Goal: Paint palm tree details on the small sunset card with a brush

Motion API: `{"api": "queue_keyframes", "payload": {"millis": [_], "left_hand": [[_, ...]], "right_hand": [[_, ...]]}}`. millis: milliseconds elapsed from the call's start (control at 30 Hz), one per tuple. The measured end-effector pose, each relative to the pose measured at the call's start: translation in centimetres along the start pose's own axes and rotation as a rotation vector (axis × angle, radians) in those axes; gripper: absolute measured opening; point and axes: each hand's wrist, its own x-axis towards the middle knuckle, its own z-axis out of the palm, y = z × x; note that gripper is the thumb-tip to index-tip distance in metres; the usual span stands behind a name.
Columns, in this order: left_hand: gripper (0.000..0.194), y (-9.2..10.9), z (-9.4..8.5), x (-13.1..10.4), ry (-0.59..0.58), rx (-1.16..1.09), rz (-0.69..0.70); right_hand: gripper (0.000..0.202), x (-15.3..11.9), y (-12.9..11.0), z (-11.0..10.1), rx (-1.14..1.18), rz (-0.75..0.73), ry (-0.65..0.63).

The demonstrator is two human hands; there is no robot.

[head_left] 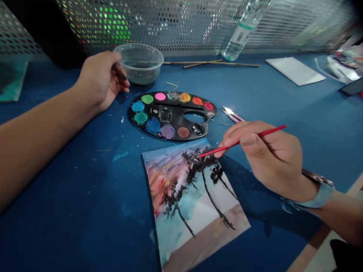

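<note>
My right hand (266, 158) pinches a thin red paintbrush (263, 132), its tip on the dark treetops of a small painting (195, 211). Black palm-like trees stand there against pink, blue and white, above a brownish ground. My left hand (104, 77) rests beside a clear plastic bowl (143, 70) holding liquid, the thumb close to its rim. Its fingers curl loosely, apart from the thumb, with dark smudges on them; I see no object in them. Between the hands lies a black paint palette (176, 109) with several coloured wells, black among them at its right end.
Pink-handled snips (234, 114) lie right of the palette. Thin sticks (210, 64) and a water bottle (241, 36) are along the perforated metal panel (181, 26). A white panel (295, 70) lies back right on the blue table (85, 211); a teal-painted piece (13, 81) sits far left.
</note>
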Motion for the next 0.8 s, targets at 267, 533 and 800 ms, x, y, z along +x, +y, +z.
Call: {"api": "queue_keyframes", "payload": {"millis": [267,533,800], "left_hand": [[0.028,-0.6,-0.4,0.9,0.0,0.004,0.077],[0.027,-1.0,-0.4,1.4,0.009,-0.027,0.101],[0.032,-0.7,0.1,0.8,0.043,-0.044,0.094]], "right_hand": [[0.022,-0.3,0.1,0.5,-0.04,-0.087,-0.032],[0.022,-0.4,0.3,0.7,0.021,-0.044,0.103],[0.023,-0.7,-0.3,0.6,0.053,-0.024,0.089]]}}
